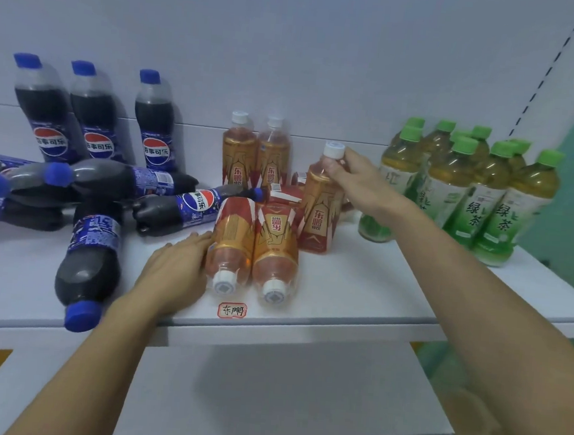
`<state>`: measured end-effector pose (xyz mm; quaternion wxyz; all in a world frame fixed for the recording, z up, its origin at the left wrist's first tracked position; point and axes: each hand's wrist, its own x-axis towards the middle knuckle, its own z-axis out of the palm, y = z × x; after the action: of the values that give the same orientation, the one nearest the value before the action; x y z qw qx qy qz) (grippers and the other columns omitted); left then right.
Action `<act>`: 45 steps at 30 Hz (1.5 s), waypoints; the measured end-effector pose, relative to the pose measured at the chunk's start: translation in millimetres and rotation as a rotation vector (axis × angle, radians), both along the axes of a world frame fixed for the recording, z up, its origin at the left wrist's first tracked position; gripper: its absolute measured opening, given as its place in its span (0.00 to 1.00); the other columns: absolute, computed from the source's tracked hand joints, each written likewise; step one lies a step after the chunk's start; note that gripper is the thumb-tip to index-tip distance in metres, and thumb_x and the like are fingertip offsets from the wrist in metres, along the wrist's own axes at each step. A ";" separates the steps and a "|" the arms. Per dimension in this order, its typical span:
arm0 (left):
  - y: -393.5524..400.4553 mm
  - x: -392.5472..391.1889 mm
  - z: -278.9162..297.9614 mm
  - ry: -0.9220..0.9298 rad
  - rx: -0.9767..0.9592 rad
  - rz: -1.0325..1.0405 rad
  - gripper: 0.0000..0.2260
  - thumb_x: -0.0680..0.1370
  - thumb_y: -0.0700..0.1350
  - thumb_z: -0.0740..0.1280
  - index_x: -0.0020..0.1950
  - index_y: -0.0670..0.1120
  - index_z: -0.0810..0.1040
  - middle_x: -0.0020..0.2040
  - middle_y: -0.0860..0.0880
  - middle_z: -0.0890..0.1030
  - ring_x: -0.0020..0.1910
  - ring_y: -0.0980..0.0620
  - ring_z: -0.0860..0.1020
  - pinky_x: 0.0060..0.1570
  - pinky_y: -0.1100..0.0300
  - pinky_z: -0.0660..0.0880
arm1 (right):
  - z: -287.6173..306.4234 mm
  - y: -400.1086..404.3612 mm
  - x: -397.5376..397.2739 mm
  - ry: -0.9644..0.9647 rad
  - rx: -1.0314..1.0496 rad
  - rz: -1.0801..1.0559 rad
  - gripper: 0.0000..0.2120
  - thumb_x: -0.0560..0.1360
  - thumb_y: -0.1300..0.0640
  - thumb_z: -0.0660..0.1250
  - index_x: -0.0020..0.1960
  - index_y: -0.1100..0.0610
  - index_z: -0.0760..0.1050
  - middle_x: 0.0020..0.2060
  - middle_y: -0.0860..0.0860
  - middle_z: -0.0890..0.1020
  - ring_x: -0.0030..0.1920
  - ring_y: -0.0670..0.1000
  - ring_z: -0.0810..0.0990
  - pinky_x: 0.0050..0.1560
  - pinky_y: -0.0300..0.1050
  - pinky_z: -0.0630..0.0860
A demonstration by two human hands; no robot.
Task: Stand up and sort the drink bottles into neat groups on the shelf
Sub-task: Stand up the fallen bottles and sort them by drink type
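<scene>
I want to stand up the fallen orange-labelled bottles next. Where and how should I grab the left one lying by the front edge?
Take the clear orange-labelled white-capped bottle around its waist, from its left, where the left hand already rests; its twin blocks the right. The cap faces you, so tip that end upward.

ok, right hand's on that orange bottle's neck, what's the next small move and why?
Probably set the held bottle fully upright beside the two standing orange bottles. The right hand grips it near the cap and it leans slightly. Two orange bottles lie flat by the left hand, next in line.
</scene>
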<state>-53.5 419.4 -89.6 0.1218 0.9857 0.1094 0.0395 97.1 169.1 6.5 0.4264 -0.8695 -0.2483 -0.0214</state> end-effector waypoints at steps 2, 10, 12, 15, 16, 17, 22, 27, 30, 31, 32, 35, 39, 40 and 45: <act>5.0 1.9 0.5 -0.039 -0.003 -0.014 0.20 0.82 0.48 0.62 0.75 0.58 0.69 0.74 0.45 0.74 0.69 0.40 0.75 0.65 0.47 0.72 | 3.6 -3.6 -3.4 -0.001 -0.016 0.032 0.15 0.83 0.42 0.57 0.62 0.48 0.74 0.61 0.46 0.80 0.59 0.53 0.80 0.56 0.63 0.81; 1.8 3.5 -2.1 -0.156 0.018 0.065 0.17 0.82 0.45 0.63 0.71 0.49 0.76 0.72 0.47 0.77 0.65 0.40 0.77 0.61 0.48 0.73 | -1.6 -24.8 -21.6 0.108 0.063 0.185 0.21 0.83 0.39 0.56 0.69 0.49 0.69 0.62 0.47 0.79 0.59 0.48 0.80 0.40 0.41 0.83; 3.0 4.2 -2.3 -0.146 0.023 0.068 0.19 0.82 0.44 0.64 0.73 0.49 0.74 0.74 0.47 0.75 0.67 0.40 0.76 0.62 0.48 0.72 | -5.4 -34.0 -18.3 0.140 0.240 0.133 0.24 0.84 0.39 0.50 0.71 0.51 0.70 0.62 0.48 0.80 0.59 0.46 0.80 0.41 0.38 0.82; 3.2 4.4 -1.8 -0.118 0.036 0.062 0.22 0.80 0.45 0.66 0.75 0.51 0.72 0.75 0.48 0.73 0.69 0.41 0.75 0.64 0.49 0.71 | -15.2 -39.1 7.6 -0.061 0.317 -0.129 0.17 0.87 0.51 0.52 0.68 0.52 0.75 0.59 0.51 0.80 0.59 0.50 0.80 0.52 0.44 0.82; 3.1 4.8 -1.6 -0.110 0.038 0.062 0.23 0.80 0.45 0.67 0.75 0.51 0.71 0.75 0.48 0.73 0.69 0.41 0.75 0.64 0.49 0.71 | -17.6 -36.5 20.4 -0.135 0.190 -0.155 0.14 0.86 0.56 0.56 0.68 0.52 0.76 0.59 0.50 0.80 0.58 0.50 0.80 0.55 0.46 0.80; 2.8 5.1 -1.5 -0.104 0.038 0.063 0.23 0.80 0.46 0.67 0.76 0.52 0.71 0.75 0.48 0.73 0.69 0.41 0.75 0.64 0.49 0.71 | -17.7 -31.9 30.0 -0.192 0.007 -0.137 0.14 0.84 0.59 0.61 0.67 0.51 0.76 0.58 0.48 0.80 0.57 0.49 0.79 0.56 0.47 0.79; 2.1 5.8 -1.8 -0.115 0.013 0.076 0.21 0.81 0.49 0.66 0.75 0.52 0.72 0.75 0.48 0.74 0.70 0.42 0.75 0.65 0.49 0.71 | -20.5 3.2 59.6 -0.298 -0.857 0.033 0.12 0.72 0.52 0.75 0.51 0.47 0.74 0.46 0.47 0.82 0.45 0.51 0.82 0.48 0.47 0.82; 6.3 8.6 -4.1 -0.117 0.023 0.060 0.22 0.81 0.51 0.66 0.75 0.54 0.71 0.75 0.51 0.73 0.70 0.45 0.75 0.66 0.49 0.71 | -32.0 10.4 68.1 -0.383 -1.007 -0.001 0.17 0.75 0.51 0.72 0.61 0.52 0.73 0.51 0.53 0.79 0.49 0.53 0.76 0.57 0.53 0.81; 8.5 9.6 -6.2 -0.120 0.027 0.058 0.21 0.81 0.52 0.65 0.75 0.54 0.71 0.76 0.51 0.73 0.71 0.46 0.74 0.68 0.48 0.70 | -19.2 14.4 80.0 -0.321 -1.067 0.053 0.21 0.69 0.50 0.78 0.57 0.51 0.75 0.47 0.49 0.80 0.46 0.52 0.80 0.51 0.50 0.82; 9.5 10.3 -7.5 -0.123 0.028 0.053 0.21 0.82 0.51 0.65 0.75 0.54 0.71 0.76 0.51 0.73 0.71 0.46 0.73 0.68 0.48 0.70 | -12.2 13.9 85.0 -0.324 -1.035 0.090 0.20 0.68 0.50 0.79 0.56 0.49 0.75 0.46 0.48 0.81 0.44 0.51 0.80 0.47 0.46 0.81; 10.5 11.3 -8.8 -0.125 0.030 0.051 0.21 0.81 0.51 0.65 0.75 0.54 0.71 0.76 0.52 0.73 0.71 0.46 0.73 0.68 0.48 0.70 | -1.8 13.9 87.6 -0.352 -1.026 0.144 0.17 0.70 0.52 0.78 0.54 0.47 0.75 0.45 0.47 0.81 0.42 0.49 0.79 0.43 0.41 0.77; 13.6 13.3 -11.7 -0.121 0.034 0.051 0.22 0.81 0.51 0.65 0.75 0.54 0.70 0.76 0.52 0.72 0.71 0.46 0.73 0.69 0.47 0.69 | 38.5 13.1 89.3 -0.381 -0.930 0.219 0.18 0.74 0.52 0.77 0.57 0.47 0.71 0.49 0.46 0.79 0.43 0.47 0.76 0.38 0.38 0.67; 15.9 14.9 -14.2 -0.122 0.052 0.049 0.22 0.81 0.51 0.64 0.76 0.54 0.70 0.76 0.52 0.71 0.72 0.47 0.73 0.68 0.47 0.68 | 72.6 17.4 93.8 -0.348 -0.752 0.292 0.26 0.71 0.50 0.80 0.63 0.45 0.71 0.61 0.47 0.76 0.56 0.52 0.76 0.49 0.47 0.70; 15.9 15.3 -14.6 -0.123 0.051 0.049 0.22 0.81 0.52 0.64 0.76 0.55 0.70 0.76 0.53 0.71 0.72 0.47 0.73 0.68 0.47 0.68 | 75.7 20.4 94.5 -0.335 -0.725 0.322 0.25 0.72 0.51 0.79 0.64 0.46 0.72 0.62 0.48 0.75 0.56 0.52 0.75 0.48 0.46 0.70; 16.7 18.1 -16.8 -0.121 0.043 0.056 0.22 0.82 0.54 0.64 0.76 0.55 0.69 0.76 0.53 0.71 0.72 0.47 0.73 0.71 0.45 0.68 | 80.6 45.9 88.5 -0.276 -0.615 0.434 0.26 0.72 0.57 0.78 0.67 0.48 0.74 0.64 0.52 0.74 0.52 0.47 0.78 0.45 0.39 0.70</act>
<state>-35.3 436.1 -106.5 0.1061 0.9804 0.1284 0.1049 185.7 215.0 87.1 0.1037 -0.8729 -0.4760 0.0277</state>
